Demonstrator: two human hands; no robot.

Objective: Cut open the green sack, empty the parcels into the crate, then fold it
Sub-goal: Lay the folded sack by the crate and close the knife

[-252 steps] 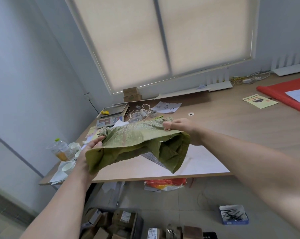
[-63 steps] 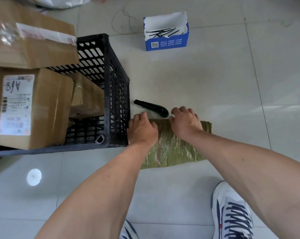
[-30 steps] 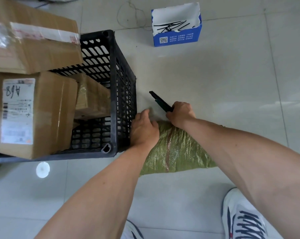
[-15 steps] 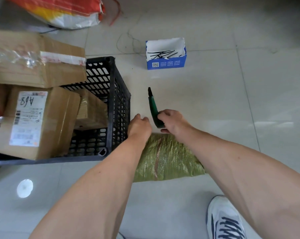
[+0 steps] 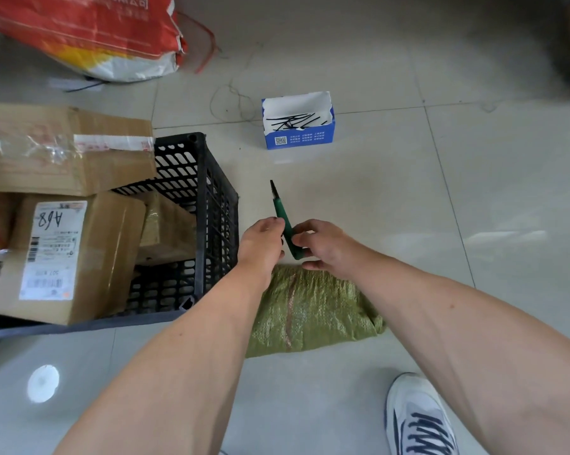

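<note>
Pale glossy tiles make the floor (image 5: 408,208), and everything stands directly on it; I look down beside the person, who bends over the work.

Both hands meet above the far edge of the green sack (image 5: 313,310), and between them they hold a utility knife (image 5: 286,224) with its dark tip pointing away from the body; I think this is for safety. The right hand (image 5: 326,246) has its fingers curled round the lower end of the green handle; the left hand (image 5: 263,243) has bent fingers whose tips seem to pinch the handle at its middle. I judge that the person is closing the blade or preparing to put the tool away, because the cutting seems finished.

The black crate (image 5: 211,198) stands at the left, its near right corner just beside the sack; cardboard parcels (image 5: 63,257) fill it and rise above its rim, so the emptying looks done. A small blue box (image 5: 298,133) with thin black strips inside stands well apart, toward the far side of the floor; a red and white bag (image 5: 96,31) lies at the far left corner.

The sack lies flat on the floor between the forearms; it is folded into a short thick bundle. Its cloth is olive green woven plastic with some shine; a faint reddish stripe runs across it; the right end is a little crumpled and puffy, so I guess the fold may still need pressing.
</note>
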